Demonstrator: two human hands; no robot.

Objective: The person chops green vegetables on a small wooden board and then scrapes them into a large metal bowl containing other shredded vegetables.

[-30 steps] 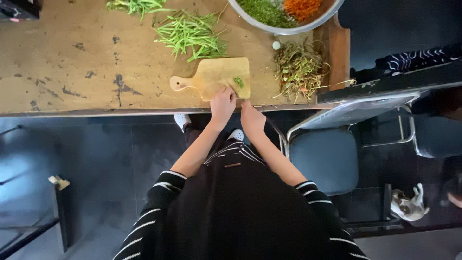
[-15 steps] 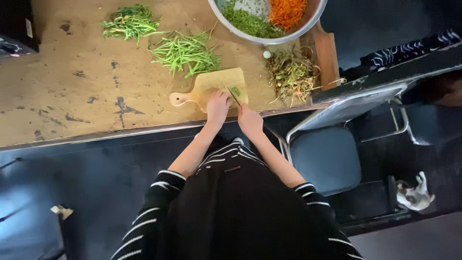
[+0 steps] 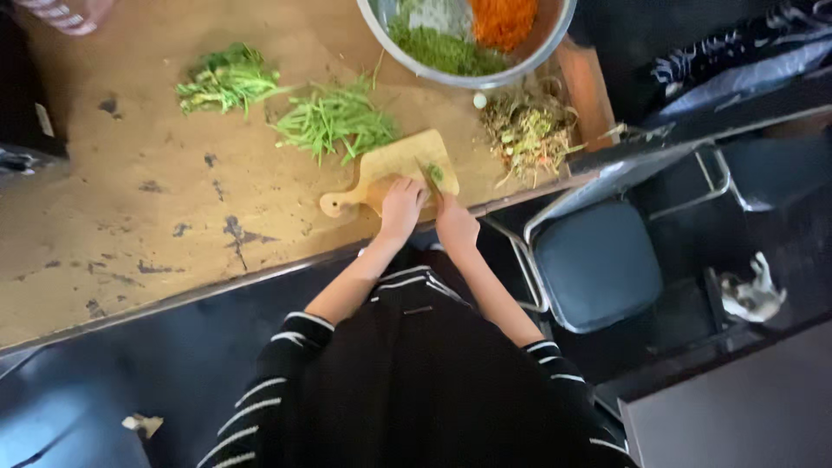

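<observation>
Head view: cutting board [image 3: 394, 169] handle points left, lengthwise along table edge.

The person wears a black top with white-striped sleeves pushed up past bare forearms.

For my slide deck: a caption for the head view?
Both hands, left hand and right hand, chopping greens on a wooden cutting board.

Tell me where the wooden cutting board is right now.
In the head view the wooden cutting board lies near the table's front edge, under the left hand and right hand, with the green bean pile just beyond it.
</observation>
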